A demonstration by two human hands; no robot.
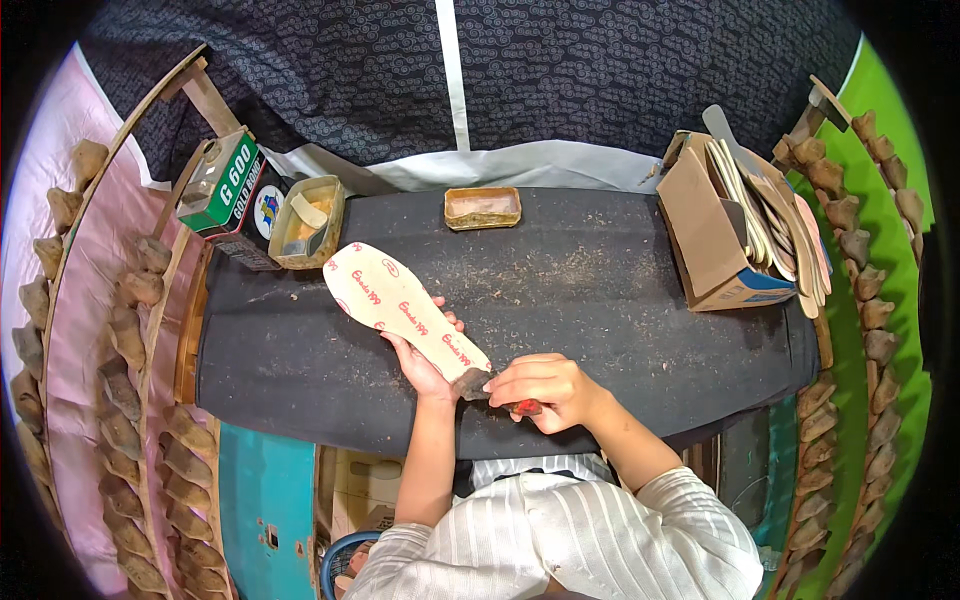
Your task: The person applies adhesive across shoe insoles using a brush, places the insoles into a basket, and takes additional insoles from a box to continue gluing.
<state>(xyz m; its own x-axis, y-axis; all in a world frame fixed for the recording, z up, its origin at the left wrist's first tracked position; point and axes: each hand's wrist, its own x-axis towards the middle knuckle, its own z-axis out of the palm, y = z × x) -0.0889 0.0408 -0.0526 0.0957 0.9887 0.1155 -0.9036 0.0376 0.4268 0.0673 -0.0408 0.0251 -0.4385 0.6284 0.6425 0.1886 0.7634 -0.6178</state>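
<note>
A pale shoe insole with red printing lies slantwise above the black-covered table, its broad end pointing far left. My left hand grips it from beneath near the narrow end, thumb on one edge and fingertips showing along the other. In my right hand is a dark, flat-ended hand tool with some red on its handle; its exact kind is unclear. The tool's dark end meets the insole's narrow end, close to my left wrist. My right fingers are wrapped round the handle and partly hide it.
A cardboard box of insole-shaped pieces stands at the right. At the far left are a green-and-black can and a tub holding a spreader-like piece. A shallow tray sits at the back. Racks of shoe lasts flank the table.
</note>
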